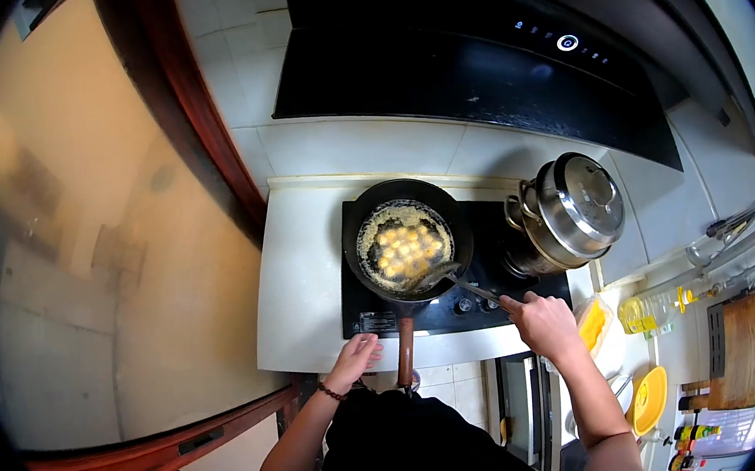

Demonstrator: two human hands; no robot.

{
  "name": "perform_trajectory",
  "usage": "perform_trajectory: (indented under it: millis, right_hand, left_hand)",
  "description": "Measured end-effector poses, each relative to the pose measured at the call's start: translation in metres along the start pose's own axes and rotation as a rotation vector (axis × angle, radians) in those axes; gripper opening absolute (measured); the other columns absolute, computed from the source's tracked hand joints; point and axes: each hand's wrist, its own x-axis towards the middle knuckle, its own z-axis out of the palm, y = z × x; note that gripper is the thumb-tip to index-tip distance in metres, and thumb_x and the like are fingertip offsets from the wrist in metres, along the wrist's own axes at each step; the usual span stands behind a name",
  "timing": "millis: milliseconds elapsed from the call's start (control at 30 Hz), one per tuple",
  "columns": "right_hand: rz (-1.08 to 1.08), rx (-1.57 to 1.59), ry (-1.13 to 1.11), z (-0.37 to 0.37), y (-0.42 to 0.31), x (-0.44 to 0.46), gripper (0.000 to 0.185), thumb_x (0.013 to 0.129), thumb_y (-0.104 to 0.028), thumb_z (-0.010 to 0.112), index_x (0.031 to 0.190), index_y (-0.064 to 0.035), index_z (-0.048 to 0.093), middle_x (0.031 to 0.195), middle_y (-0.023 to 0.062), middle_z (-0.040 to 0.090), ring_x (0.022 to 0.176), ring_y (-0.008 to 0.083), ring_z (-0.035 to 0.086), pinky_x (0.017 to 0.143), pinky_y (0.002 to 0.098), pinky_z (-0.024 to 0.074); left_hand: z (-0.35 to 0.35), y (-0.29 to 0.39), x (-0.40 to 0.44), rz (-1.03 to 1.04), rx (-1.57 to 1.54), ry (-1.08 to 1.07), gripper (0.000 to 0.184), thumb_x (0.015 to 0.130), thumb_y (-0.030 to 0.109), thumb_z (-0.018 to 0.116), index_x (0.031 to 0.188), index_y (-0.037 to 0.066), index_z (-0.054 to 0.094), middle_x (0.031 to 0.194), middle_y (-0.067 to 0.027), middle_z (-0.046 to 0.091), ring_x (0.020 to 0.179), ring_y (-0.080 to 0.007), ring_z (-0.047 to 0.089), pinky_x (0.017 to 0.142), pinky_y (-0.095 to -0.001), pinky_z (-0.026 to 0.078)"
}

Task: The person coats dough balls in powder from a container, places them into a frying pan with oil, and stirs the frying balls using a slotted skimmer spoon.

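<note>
A black wok (pixel 464 243) with a brown wooden handle (pixel 405 352) stands on the left of the cooktop. Golden-yellow chunks (pixel 411 248) lie together in bubbling, foamy oil inside it. My right hand (pixel 548 325) is closed around the long handle of a metal ladle (pixel 438 274). The ladle's head dips into the oil at the wok's near right side; its exact shape is partly hidden. My left hand (pixel 357 362), with a beaded bracelet at the wrist, hovers left of the wok handle. Its fingers are stretched out, apart from the handle and holding nothing.
A lidded steel steamer pot (pixel 568 211) stands on the right of the black glass cooktop (pixel 487 224). Above hangs a dark range hood (pixel 470 65). To the right are an oil bottle (pixel 651 312), a yellow basin (pixel 650 400) and a knife block (pixel 735 354). A frosted door (pixel 123 262) is left.
</note>
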Motion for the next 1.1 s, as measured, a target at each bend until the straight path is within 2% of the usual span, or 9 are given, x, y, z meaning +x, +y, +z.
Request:
perform_trajectory:
  millis: [333, 567, 633, 867, 933, 1100]
  right_hand:
    - [0.048, 0.114, 0.135, 0.045, -0.006, 0.027, 0.037, 0.098, -0.020, 0.060, 0.134, -0.0214, 0.067, 0.093, 0.0180, 0.069, 0.071, 0.0378, 0.071, 0.063, 0.0480, 0.0565]
    - [0.056, 0.159, 0.205, 0.059, -0.013, 0.050, 0.038, 0.097, -0.019, 0.061, 0.134, -0.0189, 0.066, 0.088, 0.0187, 0.067, 0.068, 0.0389, 0.070, 0.060, 0.0492, 0.0565]
    - [0.058, 0.172, 0.217, 0.062, -0.017, 0.057, 0.038, 0.097, -0.019, 0.061, 0.135, -0.0185, 0.066, 0.087, 0.0186, 0.066, 0.068, 0.0390, 0.070, 0.060, 0.0492, 0.0569]
    - [0.082, 0.185, 0.218, 0.069, -0.017, 0.080, 0.040, 0.096, -0.018, 0.061, 0.136, -0.0184, 0.064, 0.091, 0.0200, 0.069, 0.071, 0.0400, 0.072, 0.063, 0.0493, 0.0584]
    - [0.089, 0.174, 0.220, 0.068, -0.016, 0.083, 0.040, 0.096, -0.018, 0.062, 0.136, -0.0185, 0.064, 0.093, 0.0204, 0.069, 0.072, 0.0401, 0.072, 0.063, 0.0495, 0.0585]
    - [0.109, 0.233, 0.235, 0.051, -0.018, 0.083, 0.041, 0.096, -0.018, 0.062, 0.136, -0.0203, 0.064, 0.094, 0.0198, 0.069, 0.079, 0.0412, 0.072, 0.068, 0.0523, 0.0583]
  left_hand:
    - [-0.007, -0.002, -0.005, 0.009, -0.010, 0.040, 0.044, 0.107, 0.048, 0.055, 0.127, 0.010, 0.058, 0.115, -0.0060, 0.071, 0.098, -0.0157, 0.069, 0.083, -0.0310, 0.052]
    - [-0.005, 0.000, -0.007, 0.010, -0.007, 0.057, 0.043, 0.107, 0.047, 0.055, 0.127, 0.009, 0.058, 0.115, -0.0058, 0.070, 0.098, -0.0149, 0.068, 0.081, -0.0298, 0.052]
    - [-0.004, 0.003, -0.009, -0.005, -0.003, 0.053, 0.041, 0.108, 0.044, 0.053, 0.128, 0.008, 0.057, 0.117, -0.0071, 0.069, 0.101, -0.0157, 0.068, 0.085, -0.0311, 0.053]
    - [-0.004, 0.003, -0.009, 0.001, -0.005, 0.038, 0.041, 0.108, 0.043, 0.054, 0.129, 0.008, 0.057, 0.118, -0.0074, 0.069, 0.102, -0.0162, 0.068, 0.085, -0.0315, 0.053]
    - [-0.002, 0.000, -0.009, 0.017, -0.007, 0.051, 0.043, 0.107, 0.047, 0.055, 0.128, 0.009, 0.058, 0.116, -0.0059, 0.070, 0.099, -0.0149, 0.068, 0.082, -0.0302, 0.052]
    - [-0.003, -0.002, -0.008, 0.026, -0.013, 0.053, 0.044, 0.107, 0.047, 0.055, 0.129, 0.009, 0.058, 0.116, -0.0059, 0.070, 0.099, -0.0147, 0.068, 0.082, -0.0302, 0.052]
